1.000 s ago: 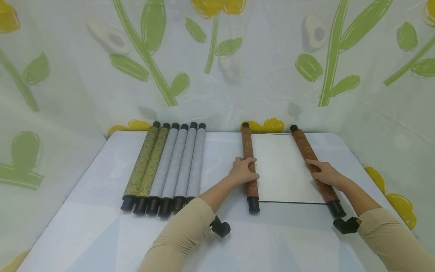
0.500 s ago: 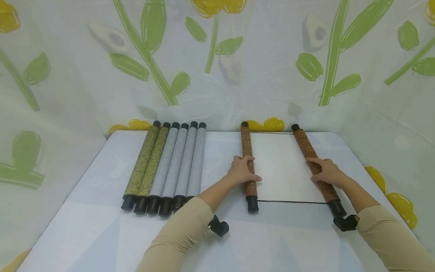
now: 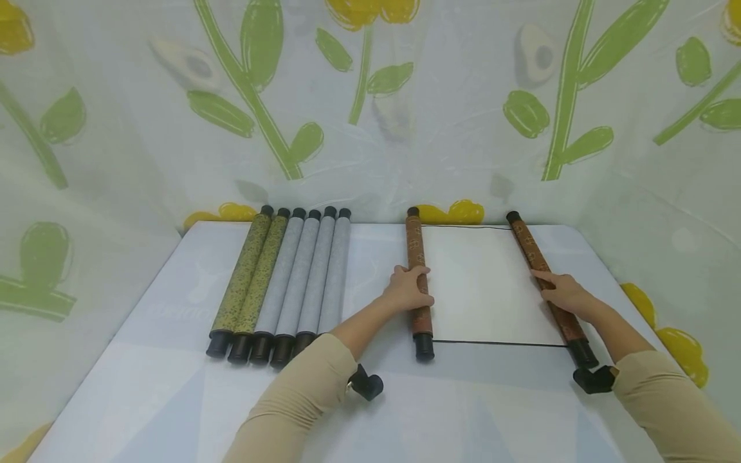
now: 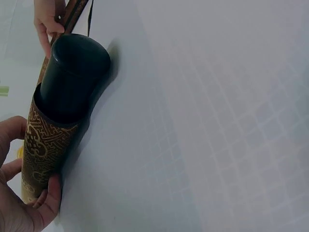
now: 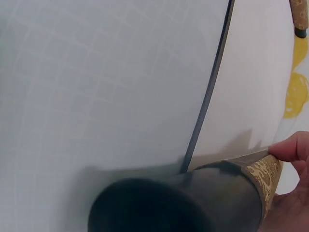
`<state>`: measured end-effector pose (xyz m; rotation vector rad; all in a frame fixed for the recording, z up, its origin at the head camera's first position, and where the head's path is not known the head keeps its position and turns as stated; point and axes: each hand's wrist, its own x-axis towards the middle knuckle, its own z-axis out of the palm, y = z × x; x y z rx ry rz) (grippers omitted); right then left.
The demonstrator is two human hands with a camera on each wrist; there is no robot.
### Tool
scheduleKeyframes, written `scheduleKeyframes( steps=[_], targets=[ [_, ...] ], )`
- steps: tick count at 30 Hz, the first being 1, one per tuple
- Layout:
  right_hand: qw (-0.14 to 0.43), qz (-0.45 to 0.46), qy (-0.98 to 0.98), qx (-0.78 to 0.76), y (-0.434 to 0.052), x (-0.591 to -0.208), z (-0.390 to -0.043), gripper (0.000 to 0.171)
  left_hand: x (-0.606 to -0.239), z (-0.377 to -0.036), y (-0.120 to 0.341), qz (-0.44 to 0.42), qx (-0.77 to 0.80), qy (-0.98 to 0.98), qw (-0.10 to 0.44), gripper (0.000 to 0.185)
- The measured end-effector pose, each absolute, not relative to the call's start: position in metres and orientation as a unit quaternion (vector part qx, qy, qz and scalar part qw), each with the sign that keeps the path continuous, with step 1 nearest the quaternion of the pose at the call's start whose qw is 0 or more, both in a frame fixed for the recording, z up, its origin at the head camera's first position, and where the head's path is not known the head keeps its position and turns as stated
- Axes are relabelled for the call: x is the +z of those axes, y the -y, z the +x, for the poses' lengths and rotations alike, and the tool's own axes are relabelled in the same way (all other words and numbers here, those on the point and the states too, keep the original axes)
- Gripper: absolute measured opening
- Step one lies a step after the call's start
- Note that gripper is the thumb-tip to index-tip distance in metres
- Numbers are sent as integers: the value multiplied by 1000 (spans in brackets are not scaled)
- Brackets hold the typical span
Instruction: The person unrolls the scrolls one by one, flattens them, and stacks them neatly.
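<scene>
A brown hanging scroll with a gold pattern and black end knobs lies partly unrolled on the right half of the table. Between its left roll and right roll stretches a blank white sheet with thin dark edges. My left hand grips the left roll near its middle, thumb and fingers on opposite sides. In the left wrist view, the patterned roll ends in a large black knob. My right hand pinches the right roll; in the right wrist view, its fingers hold the patterned edge.
To the left lie two green-patterned rolled scrolls and several pale grey ones, side by side. My left sleeve overlaps their near ends. A curtain with printed plants hangs behind the table.
The two rolls have moved apart: the left one slid left with my left hand, the right one slid right with my right hand. More white sheet shows between them.
</scene>
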<state>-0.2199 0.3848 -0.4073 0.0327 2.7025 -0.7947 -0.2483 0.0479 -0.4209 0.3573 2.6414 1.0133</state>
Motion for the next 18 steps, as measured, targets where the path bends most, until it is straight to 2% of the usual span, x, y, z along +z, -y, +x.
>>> scheduleKeyframes(
  steps=[3, 10, 18],
  targets=[
    [158, 3, -949, -272, -387, -406, -218, 65, -420, -248, -46, 122, 350, -918, 140, 65],
    [151, -15, -955, -256, -388, -404, -216, 86, -423, -247, -44, 120, 345, -923, 122, 78],
    [142, -24, -948, -283, -393, -406, -216, 86, -424, -247, -42, 112, 332, -930, 113, 83]
  ],
)
